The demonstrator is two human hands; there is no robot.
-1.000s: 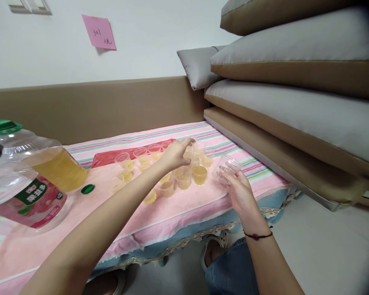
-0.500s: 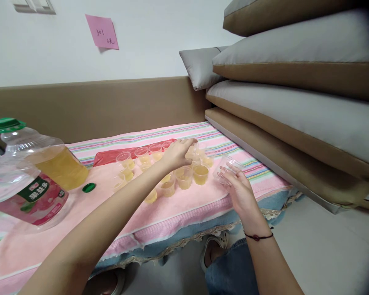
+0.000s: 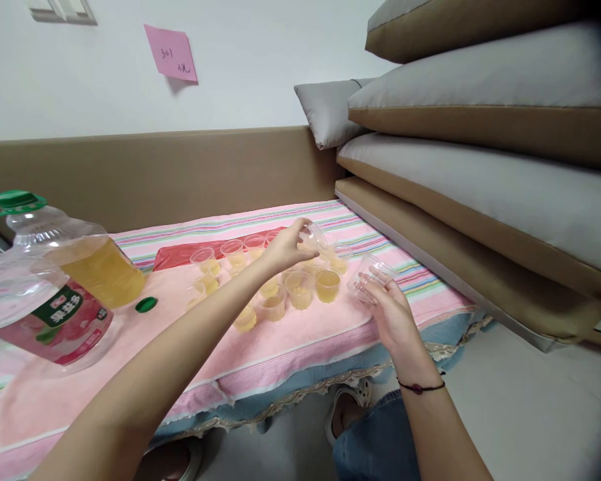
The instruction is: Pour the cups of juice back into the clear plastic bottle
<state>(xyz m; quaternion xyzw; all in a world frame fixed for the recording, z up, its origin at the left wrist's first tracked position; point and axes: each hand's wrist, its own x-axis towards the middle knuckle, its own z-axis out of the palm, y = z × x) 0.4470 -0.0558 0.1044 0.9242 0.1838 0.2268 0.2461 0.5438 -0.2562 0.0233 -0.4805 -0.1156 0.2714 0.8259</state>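
Now tipped, no longer upright: clear cup (image 3: pixel 317 234) in left hand (image 3: pixel 286 251), part-open thumb-and-finger pinch, probably empty given the blur. Held at the filled cups (image 3: pixel 327 286). In right hand (image 3: pixel 391 308), half-curled: second clear cup (image 3: pixel 380 264), beside the group.

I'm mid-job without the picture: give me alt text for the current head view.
A person's left hand holds a tilted clear plastic cup beside clear cups of yellow liquid; their right hand holds at least one more clear plastic cup, seemingly empty. The filled cups stand on pink cloth, right of large transparent jugs.
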